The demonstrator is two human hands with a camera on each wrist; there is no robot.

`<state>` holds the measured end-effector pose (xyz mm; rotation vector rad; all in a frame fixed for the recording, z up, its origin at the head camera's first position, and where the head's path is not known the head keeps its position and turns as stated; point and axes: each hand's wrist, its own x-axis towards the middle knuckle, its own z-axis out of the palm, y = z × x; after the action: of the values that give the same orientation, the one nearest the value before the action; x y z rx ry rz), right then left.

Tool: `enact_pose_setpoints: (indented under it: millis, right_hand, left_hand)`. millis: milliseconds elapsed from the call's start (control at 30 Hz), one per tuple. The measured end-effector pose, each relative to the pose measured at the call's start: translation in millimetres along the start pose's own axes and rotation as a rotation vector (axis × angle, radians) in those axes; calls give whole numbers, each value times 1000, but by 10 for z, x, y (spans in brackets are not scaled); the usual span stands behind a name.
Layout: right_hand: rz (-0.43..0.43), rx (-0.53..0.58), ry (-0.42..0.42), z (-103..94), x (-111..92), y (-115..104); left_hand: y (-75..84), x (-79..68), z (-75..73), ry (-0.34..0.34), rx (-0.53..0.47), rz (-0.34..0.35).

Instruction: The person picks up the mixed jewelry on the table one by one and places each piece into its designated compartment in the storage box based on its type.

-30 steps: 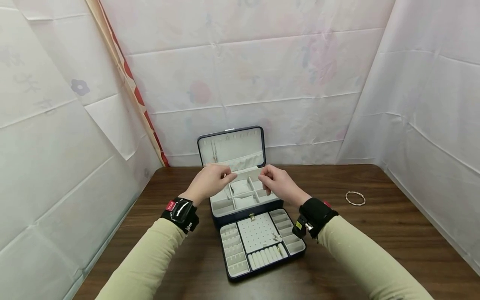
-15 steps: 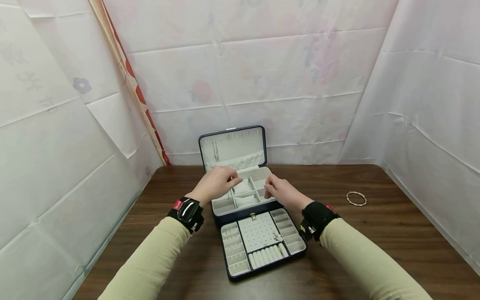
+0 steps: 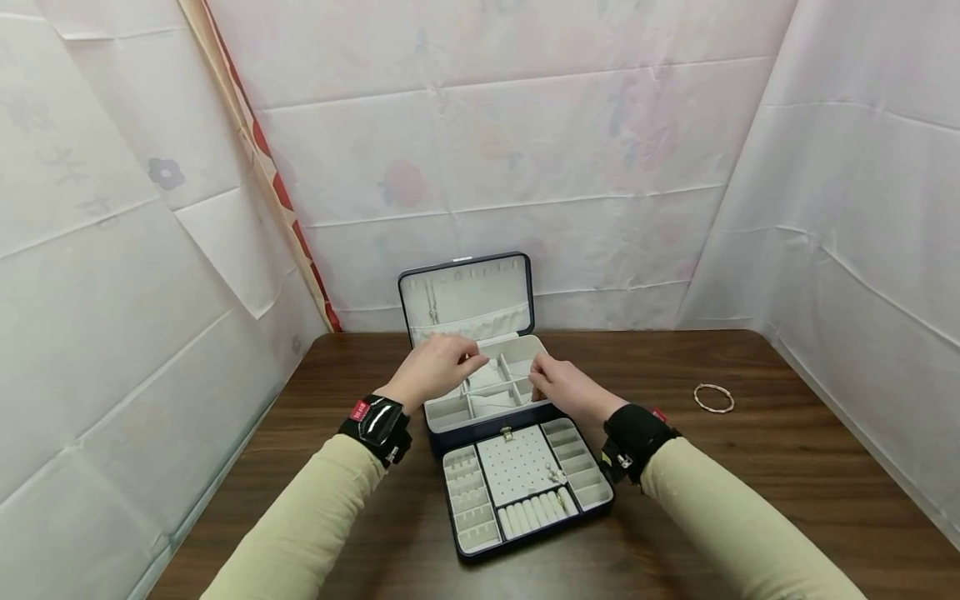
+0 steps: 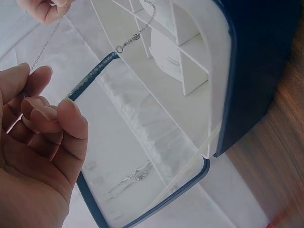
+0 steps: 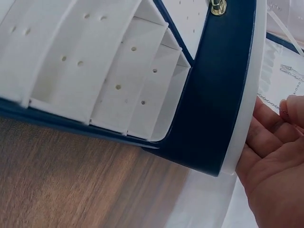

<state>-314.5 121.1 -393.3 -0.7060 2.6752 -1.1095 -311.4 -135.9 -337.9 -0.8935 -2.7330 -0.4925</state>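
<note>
Left wrist view, left hand (image 4: 42, 145) and right hand (image 4: 43, 8) curled, pinching chain (image 4: 46, 46)

we see bright, diffuse light, pale cloth walls (image 3: 480, 150) nearly washed out, a soft sheen on the near part of the table (image 3: 397, 575), wide-angle stretch toward the head view's edges, hazier, softer wrist views

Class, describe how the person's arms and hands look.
The left sleeve and right sleeve are pale yellow-green. The left wristband and right wristband are black, each with a red tag. The left hand and right hand look bare.
</note>
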Motion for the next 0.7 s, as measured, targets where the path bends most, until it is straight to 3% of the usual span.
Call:
enact_pose_setpoints:
  millis: [700]
  right_hand:
    - [27, -42, -28, -40, -22, -55]
  left_hand:
    - [7, -11, -33, 0, -6, -20]
